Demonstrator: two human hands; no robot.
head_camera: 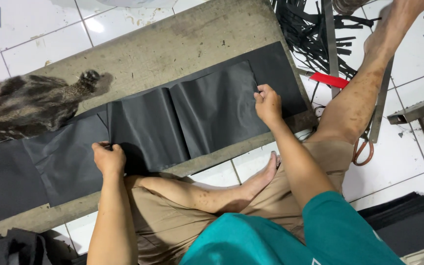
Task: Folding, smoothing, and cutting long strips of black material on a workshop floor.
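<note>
A long strip of black fabric (212, 113) lies folded in layers along a worn wooden board (172, 44) set on the floor. My left hand (108, 158) pinches the fabric's near edge at the left end of the folded stack. My right hand (268, 103) grips the right edge of the top fold. More black fabric (11, 172) trails off to the left along the board. I sit on the floor, one leg folded under the board's near edge, the other stretched out to the right.
A striped cat (25, 105) sits on the board's left end, touching the fabric. Black offcut strips (310, 34) pile at the top right beside a red flat object (329, 79), orange-handled scissors (364, 147) and metal bars (418, 110). Stacked black sheets (408, 221) lie lower right.
</note>
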